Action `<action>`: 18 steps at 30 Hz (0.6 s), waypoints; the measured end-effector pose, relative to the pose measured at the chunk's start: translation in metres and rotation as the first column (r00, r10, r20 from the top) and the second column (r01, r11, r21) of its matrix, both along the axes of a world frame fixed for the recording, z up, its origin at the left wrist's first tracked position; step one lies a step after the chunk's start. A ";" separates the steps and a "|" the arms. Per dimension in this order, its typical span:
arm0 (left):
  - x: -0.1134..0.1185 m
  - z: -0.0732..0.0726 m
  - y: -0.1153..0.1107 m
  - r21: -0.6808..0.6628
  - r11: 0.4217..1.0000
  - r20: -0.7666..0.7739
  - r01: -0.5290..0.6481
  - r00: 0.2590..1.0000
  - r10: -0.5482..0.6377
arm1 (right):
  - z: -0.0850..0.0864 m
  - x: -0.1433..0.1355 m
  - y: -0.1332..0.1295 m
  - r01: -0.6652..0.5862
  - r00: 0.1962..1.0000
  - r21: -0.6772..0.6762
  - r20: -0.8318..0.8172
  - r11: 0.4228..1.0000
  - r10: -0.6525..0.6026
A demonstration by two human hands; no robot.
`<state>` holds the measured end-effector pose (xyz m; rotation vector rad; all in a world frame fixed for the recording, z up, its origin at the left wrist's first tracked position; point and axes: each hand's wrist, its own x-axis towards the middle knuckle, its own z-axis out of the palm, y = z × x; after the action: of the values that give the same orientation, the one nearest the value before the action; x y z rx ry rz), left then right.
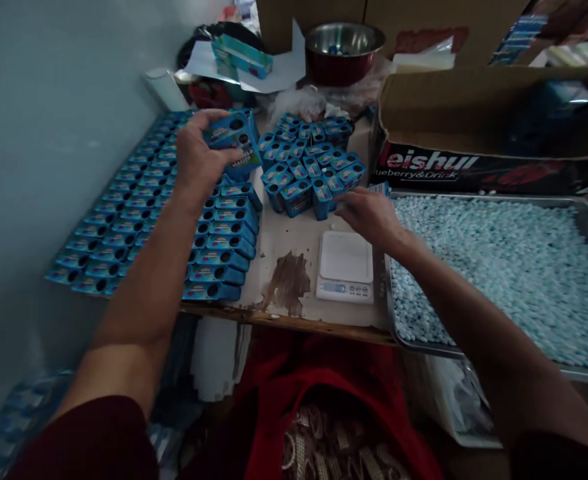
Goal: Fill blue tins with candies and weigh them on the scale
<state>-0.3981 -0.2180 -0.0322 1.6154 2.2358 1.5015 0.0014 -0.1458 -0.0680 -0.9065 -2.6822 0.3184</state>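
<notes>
Our L hand (197, 157) is clamped on blue boxes (249, 143) above tight rows (224, 241), prob. to save space; our R hand (371, 213) is by the looser cluster (299, 190), can't tell its grip; scale (347, 257) sits nearby, prob. for reach.

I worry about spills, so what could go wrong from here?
The blue boxes in the left hand might slip and knock the nearby rows. The front boxes sit close to the table's edge, so a nudge could send one off. The right forearm crosses the tray and might brush its pale pellets.
</notes>
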 end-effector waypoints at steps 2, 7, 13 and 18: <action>-0.037 -0.001 0.029 -0.085 0.994 0.076 -0.074 0.994 0.080 | 0.004 -0.051 0.001 -0.048 0.997 0.073 0.060 0.996 0.043; -0.064 -0.023 0.052 -0.262 0.965 0.144 -0.027 0.987 0.066 | -0.006 -0.125 0.018 -0.116 0.973 0.174 0.216 0.978 0.077; -0.066 -0.037 0.046 -0.311 0.935 0.060 0.168 0.986 -0.157 | 0.009 -0.107 0.008 -0.182 0.967 0.118 0.202 0.976 0.156; -0.080 -0.063 0.030 -0.283 0.938 0.116 0.202 0.978 -0.175 | 0.046 -0.022 -0.031 -0.102 0.972 0.028 0.217 0.994 0.094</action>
<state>-0.4784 -0.1878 -0.0953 1.5840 2.0682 1.1109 -0.0211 -0.1766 -0.0217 -0.8422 -2.9281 0.1977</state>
